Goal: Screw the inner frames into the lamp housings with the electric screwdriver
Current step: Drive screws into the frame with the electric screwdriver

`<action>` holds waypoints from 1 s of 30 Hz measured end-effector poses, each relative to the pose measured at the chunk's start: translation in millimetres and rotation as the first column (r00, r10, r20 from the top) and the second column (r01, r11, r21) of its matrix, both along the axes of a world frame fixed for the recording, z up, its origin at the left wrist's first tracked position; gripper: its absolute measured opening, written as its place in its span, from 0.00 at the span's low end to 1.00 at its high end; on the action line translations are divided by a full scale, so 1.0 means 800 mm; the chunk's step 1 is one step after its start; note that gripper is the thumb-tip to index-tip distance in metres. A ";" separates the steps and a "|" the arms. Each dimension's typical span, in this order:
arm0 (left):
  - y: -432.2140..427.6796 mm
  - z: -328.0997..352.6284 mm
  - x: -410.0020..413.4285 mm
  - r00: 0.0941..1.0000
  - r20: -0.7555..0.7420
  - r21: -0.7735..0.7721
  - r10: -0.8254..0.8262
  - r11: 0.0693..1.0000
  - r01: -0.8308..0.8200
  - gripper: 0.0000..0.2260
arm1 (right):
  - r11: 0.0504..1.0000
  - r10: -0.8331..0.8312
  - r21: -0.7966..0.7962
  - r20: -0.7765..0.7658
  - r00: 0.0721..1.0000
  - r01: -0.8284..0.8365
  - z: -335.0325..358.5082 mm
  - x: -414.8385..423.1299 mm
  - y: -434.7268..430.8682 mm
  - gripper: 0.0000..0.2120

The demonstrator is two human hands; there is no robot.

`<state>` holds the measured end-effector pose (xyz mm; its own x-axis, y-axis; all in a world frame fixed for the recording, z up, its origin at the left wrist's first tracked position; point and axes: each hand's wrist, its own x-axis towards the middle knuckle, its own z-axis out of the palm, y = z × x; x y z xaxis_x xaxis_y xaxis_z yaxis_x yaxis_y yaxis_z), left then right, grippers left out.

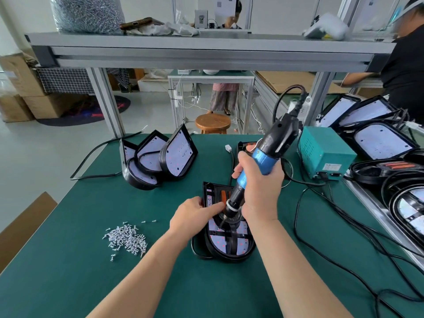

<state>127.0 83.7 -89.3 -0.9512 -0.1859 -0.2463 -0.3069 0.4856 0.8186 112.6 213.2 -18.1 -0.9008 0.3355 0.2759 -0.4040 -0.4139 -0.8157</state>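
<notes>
Seemingly screwdriver [263,160] inside housing rim [250,250]

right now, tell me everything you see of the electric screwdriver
The electric screwdriver is long: black top with a black cord, blue middle, black nose with a silvery collar. It tilts, top leaning right, bit down in the lamp housing. The right hand grips its blue part; the left hand reaches beside the collar.

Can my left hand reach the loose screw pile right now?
Probably yes. The left hand rests on the lamp housing, and only bare green mat lies between it and the screw pile to its left.
</notes>
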 end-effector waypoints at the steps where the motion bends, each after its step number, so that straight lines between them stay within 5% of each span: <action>1: 0.000 -0.002 -0.001 1.000 0.000 0.017 0.004 1.000 -0.004 0.26 | 1.000 0.006 0.009 0.002 1.000 -0.006 -0.002 -0.001 -0.001 0.08; 30: 0.004 -0.009 -0.001 0.999 -0.044 -0.001 0.027 1.000 -0.027 0.22 | 0.986 0.109 0.127 -0.022 0.994 -0.105 -0.008 0.006 -0.018 0.11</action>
<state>126.4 86.8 -96.6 -0.9558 -0.2121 -0.2036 -0.2833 0.4789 0.8309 117.1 199.0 -24.3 -0.9208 0.1988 0.3357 -0.3867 -0.3511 -0.8528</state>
